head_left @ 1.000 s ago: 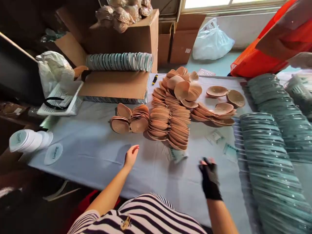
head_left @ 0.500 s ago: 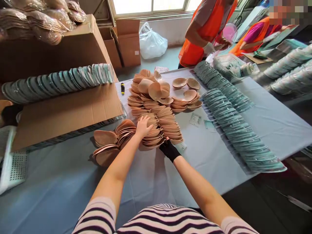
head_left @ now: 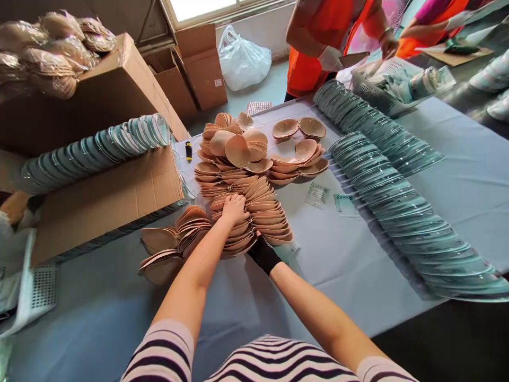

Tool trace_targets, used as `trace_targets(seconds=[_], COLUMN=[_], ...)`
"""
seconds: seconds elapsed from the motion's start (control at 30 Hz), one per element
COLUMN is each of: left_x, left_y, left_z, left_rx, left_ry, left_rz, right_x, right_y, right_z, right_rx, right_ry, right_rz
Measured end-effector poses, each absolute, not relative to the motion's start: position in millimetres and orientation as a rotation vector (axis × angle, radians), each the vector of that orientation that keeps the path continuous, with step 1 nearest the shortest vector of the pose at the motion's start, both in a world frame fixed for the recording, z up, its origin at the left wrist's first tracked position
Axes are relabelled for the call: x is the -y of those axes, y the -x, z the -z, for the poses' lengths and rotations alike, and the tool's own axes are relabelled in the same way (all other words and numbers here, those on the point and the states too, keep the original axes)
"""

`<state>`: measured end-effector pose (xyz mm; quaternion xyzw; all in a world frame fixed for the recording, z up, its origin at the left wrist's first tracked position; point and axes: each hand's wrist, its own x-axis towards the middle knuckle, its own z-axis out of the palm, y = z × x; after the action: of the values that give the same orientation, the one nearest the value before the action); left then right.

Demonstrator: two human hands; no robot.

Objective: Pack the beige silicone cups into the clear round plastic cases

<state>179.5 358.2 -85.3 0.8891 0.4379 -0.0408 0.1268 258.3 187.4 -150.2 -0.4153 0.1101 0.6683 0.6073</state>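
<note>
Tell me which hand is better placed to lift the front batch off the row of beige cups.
Left, probably. The left hand lies on top of the row of beige cups, fingers curled over it; the gloved right hand sits at its near edge, tucked underneath.

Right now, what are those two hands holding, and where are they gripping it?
Left hand presses on top of the fanned stack of tan cups; gloved right hand grips its near end. Lifted or not, unclear.

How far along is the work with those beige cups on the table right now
Done: long rows of clear shells lie laid out on the table. In hand: the left hand presses on the near stack of beige cups, and the gloved right hand grips its lower edge. Left: most beige cups are loose, in the far pile and the fanned stack beside it.
</note>
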Motion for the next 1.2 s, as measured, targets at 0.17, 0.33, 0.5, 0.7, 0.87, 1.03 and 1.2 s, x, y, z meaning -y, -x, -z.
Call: trace_targets(seconds=[0.17, 0.33, 0.5, 0.7, 0.87, 1.03, 1.2], left_x=[-342.1, -320.2, -316.8, -315.6, -329.6, -320.8, -300.9], left_y=[-190.8, -196.5, -203.4, -209.6, -216.1, -244.2, -296.3], left_z=[81.7, 81.5, 77.3, 75.0, 66.6, 63.0, 76.9], left_rx=[-1.416, -1.531, -1.421, -1.445, -1.283, -0.979, -0.703], left_ry=[-2.580, -2.490, -2.544, -2.397, -2.309, -2.258, -2.287], left_rz=[0.037, 0.225, 0.262, 0.424, 0.518, 0.497, 0.464], right_x=[-192.5, -193.9, -188.0, -184.3, -182.4, -159.1, -134.7], right_y=[-263.3, -263.5, -265.3, -270.9, -275.3, -295.6, -336.4], right_z=[147.0, 146.3, 150.1, 151.3, 143.4, 140.9, 147.9], right_rx=[-0.343, -0.381, -0.400, -0.424, -0.439, -0.466, -0.391], right_ry=[0.899, 0.849, 0.811, 0.790, 0.775, 0.870, 0.947], right_rz=[-1.677, -1.690, -1.702, -1.714, -1.689, -1.576, -1.466])
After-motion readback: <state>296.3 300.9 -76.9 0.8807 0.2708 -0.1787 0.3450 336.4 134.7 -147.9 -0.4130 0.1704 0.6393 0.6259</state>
